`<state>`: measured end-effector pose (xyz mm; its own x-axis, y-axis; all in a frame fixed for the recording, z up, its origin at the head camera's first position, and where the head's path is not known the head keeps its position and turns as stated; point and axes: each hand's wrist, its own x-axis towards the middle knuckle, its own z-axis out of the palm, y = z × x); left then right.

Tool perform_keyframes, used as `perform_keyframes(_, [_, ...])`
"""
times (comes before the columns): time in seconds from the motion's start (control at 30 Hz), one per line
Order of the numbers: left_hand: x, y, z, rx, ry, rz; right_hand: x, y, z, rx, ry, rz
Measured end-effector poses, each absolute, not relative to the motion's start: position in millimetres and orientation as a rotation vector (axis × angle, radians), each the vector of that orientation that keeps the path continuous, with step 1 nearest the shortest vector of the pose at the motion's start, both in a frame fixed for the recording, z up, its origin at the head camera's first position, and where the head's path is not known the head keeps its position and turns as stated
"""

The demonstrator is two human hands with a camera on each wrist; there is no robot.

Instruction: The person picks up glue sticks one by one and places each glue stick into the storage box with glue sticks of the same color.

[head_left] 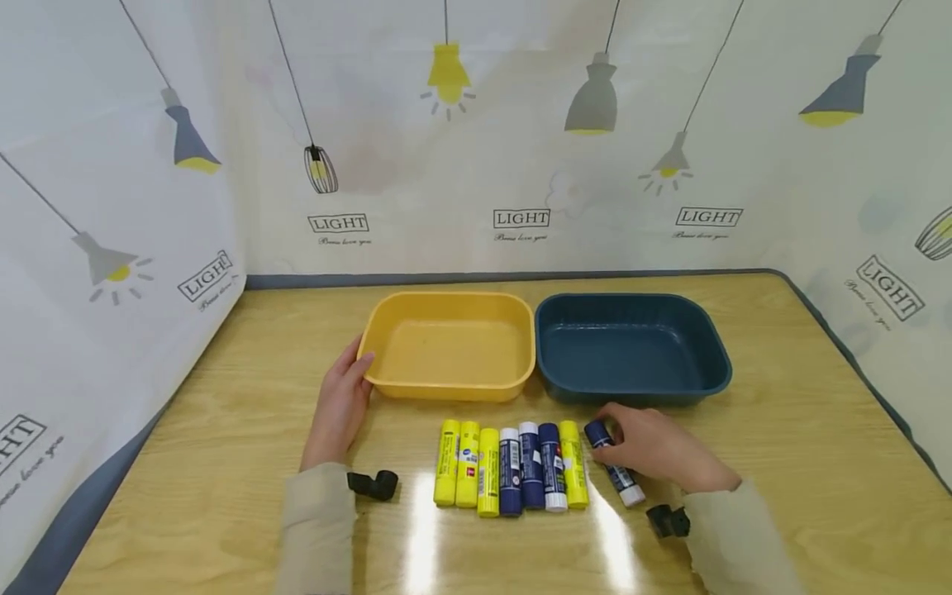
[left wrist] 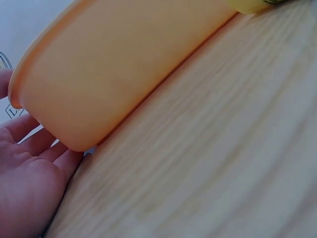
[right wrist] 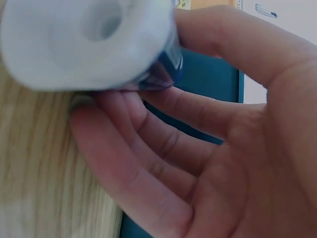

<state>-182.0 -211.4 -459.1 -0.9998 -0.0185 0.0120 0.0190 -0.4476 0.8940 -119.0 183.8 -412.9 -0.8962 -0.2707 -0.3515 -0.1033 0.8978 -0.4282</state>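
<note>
My right hand grips a dark blue glue stick between thumb and fingers, at the right end of a row. The stick is tilted, and its white end looms large in the right wrist view. Several more glue sticks lie side by side to its left, some yellow and three blue and white. My left hand holds the near left corner of a yellow plastic bin, thumb at the rim and fingers along the outer wall.
A dark teal bin stands right of the yellow one, their sides meeting. Both sit on a wood-grain table behind the row. A white lamp-print cloth rises at the back and sides. Black wrist mounts stick out near both cuffs.
</note>
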Motion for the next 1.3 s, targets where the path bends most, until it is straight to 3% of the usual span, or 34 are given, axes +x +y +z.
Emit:
perform_keyframes(0.73, [-198, -215, -455, -0.087, -1.644, -2.678, -114, 181, -401, -0.303, 2.639, -0.453])
perform_keyframes(1.3, [-186, -212, -465, 0.004, -1.659, -2.659, -112, 191, -407, -0.304, 2.617, -0.484])
